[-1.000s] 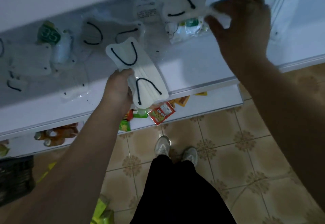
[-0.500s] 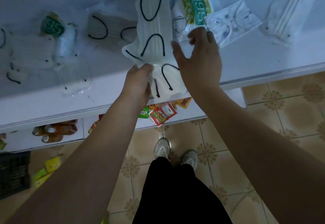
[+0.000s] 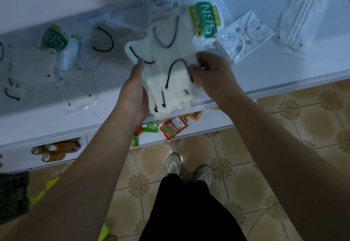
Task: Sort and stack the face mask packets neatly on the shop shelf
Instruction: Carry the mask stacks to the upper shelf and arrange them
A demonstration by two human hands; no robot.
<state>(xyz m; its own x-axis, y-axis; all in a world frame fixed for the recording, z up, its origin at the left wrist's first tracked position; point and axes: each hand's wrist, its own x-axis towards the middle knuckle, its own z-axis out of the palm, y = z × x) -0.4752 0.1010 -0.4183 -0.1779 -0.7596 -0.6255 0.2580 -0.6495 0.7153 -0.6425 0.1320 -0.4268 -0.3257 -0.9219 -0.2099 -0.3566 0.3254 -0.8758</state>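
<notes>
A bundle of white mask packets with black ear loops is held over the front of the white shelf between both hands. The left hand is cupped against the bundle's left edge, and the right hand is closed on its right edge. A green N95 packet lies just behind the bundle. Beside it a printed mask packet and a white pleated mask packet are laid. Snack sachets are seen on the lower shelf.
</notes>
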